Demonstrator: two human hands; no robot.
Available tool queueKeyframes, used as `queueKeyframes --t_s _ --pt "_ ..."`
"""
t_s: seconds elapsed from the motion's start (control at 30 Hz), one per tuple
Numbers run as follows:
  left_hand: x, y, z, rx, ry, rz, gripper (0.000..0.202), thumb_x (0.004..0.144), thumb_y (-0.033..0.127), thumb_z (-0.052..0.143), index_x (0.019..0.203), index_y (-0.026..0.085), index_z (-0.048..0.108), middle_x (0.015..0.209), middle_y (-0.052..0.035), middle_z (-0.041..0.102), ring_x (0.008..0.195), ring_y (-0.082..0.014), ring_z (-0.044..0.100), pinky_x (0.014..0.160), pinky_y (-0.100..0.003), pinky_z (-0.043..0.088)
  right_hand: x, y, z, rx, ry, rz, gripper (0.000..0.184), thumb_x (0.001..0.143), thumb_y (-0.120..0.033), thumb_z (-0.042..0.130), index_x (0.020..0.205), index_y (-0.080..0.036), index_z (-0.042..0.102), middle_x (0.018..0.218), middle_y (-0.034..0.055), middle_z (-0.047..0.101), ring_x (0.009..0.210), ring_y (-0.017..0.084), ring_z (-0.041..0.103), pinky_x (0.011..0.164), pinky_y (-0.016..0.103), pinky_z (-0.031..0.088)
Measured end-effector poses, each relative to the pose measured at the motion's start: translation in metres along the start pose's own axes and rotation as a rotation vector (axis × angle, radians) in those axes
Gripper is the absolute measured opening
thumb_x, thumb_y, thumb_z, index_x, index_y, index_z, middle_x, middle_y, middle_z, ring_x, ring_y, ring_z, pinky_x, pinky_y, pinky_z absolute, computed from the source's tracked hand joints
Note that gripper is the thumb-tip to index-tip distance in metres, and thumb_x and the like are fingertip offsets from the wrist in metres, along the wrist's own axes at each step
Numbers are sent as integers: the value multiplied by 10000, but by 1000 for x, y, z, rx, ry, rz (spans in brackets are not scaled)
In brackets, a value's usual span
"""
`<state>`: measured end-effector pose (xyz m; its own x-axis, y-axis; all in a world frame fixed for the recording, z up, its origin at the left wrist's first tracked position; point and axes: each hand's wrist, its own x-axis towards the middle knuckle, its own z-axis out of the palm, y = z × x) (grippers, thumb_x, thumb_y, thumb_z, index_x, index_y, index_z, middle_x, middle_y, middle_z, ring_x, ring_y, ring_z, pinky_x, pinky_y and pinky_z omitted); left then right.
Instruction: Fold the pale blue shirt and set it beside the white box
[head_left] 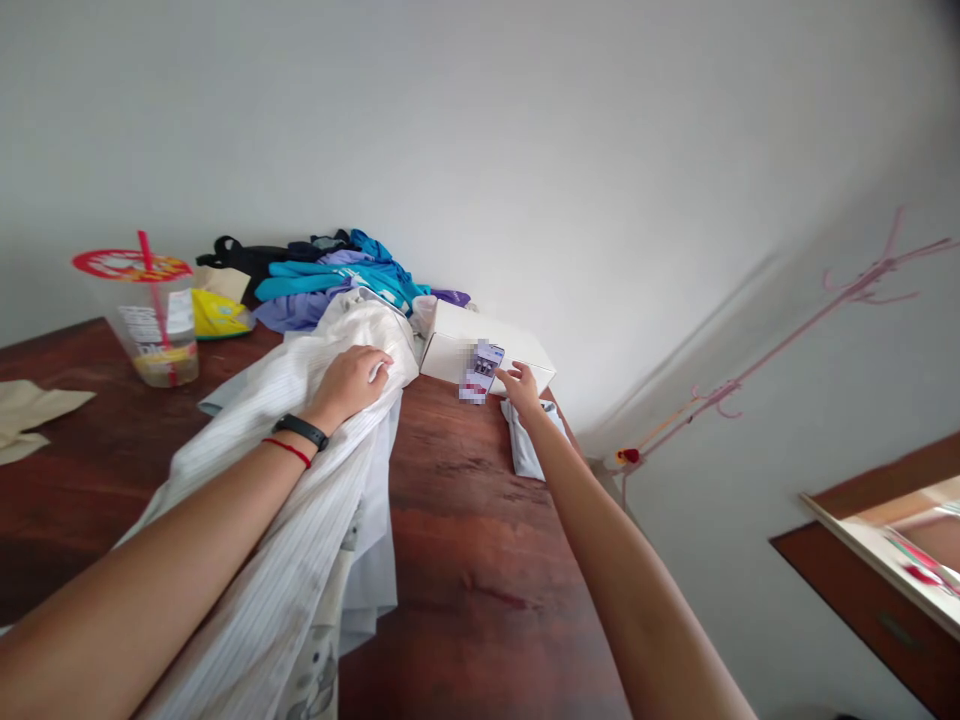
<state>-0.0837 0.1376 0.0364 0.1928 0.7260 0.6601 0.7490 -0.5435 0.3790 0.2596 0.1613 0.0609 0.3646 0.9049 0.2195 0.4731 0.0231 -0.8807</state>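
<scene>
My left hand (351, 383) lies on a white striped garment (300, 500), its fingers curled in, with white cloth showing inside the curl. A black band and a red cord circle that wrist. A phone (482, 370) with its screen lit leans upright against a white box (450, 340); part of it is blurred out. At the phone's right edge is my right hand (520, 387), fingers apart and one fingertip at the screen. Below that hand, a folded light grey cloth (524, 452) lies partly hidden by my forearm. Patterned cloth (315, 650) shows under the striped garment.
A plastic cup (161, 340) with a red straw stands at left, near a yellow packet (220, 314). Blue, purple and black clothes (337, 275) are heaped by the wall. Beige cloth (34, 415) lies far left on the wooden table (465, 580). A pink coat rack (787, 345) stands right.
</scene>
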Motion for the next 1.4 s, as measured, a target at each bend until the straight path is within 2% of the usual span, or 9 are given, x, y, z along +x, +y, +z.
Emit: queueKeyframes --t_s 0.13,0.27,0.53,0.73,1.0,1.2,1.4 --pt "-1 -1 1 29 -15 -43 273 911 236 466 991 201 724 1057 -79 762 1064 -282 661 1007 -406 506 28 5 26 -50 19 17 556 741 -480 753 1195 -189 621 1117 103 741 970 246 702 791 321 536" --pt "-1 1 1 37 -34 -72 270 915 253 477 984 203 734 1057 -84 764 1075 -286 661 999 -412 514 38 12 36 -88 44 22 449 780 -483 725 1110 -192 637 1056 83 761 908 224 715 759 307 529" --pt "-2 -1 2 29 -26 -74 247 907 246 497 976 210 732 1042 -79 765 1048 -285 668 977 -405 517 43 13 40 -206 108 -17 356 793 -447 730 1021 -188 645 1062 102 757 974 251 712 833 326 511" --pt "-2 -3 4 31 20 -21 234 906 242 498 936 204 727 975 -71 765 960 -277 674 906 -393 524 33 27 40 -268 49 -64 373 770 -391 761 1057 -200 620 1032 75 760 943 228 717 826 320 512" --pt "-2 -5 4 32 1 -50 233 895 243 513 959 207 734 1004 -76 768 974 -276 680 913 -390 527 27 42 38 -330 -40 -97 422 718 -320 789 1084 -212 610 1013 46 759 907 207 718 824 328 523" --pt "-3 -5 5 51 7 -45 221 899 235 515 939 212 730 969 -66 766 960 -276 676 891 -384 526 33 31 37 -337 -21 -54 337 768 -365 732 1052 -197 665 1010 70 769 928 221 718 815 315 516" --pt "-2 0 1 50 -36 -90 233 902 231 516 956 212 742 1013 -77 772 1003 -280 676 921 -386 526 44 6 33 -373 23 -5 286 775 -476 699 853 -201 705 862 72 757 900 256 697 791 319 494"
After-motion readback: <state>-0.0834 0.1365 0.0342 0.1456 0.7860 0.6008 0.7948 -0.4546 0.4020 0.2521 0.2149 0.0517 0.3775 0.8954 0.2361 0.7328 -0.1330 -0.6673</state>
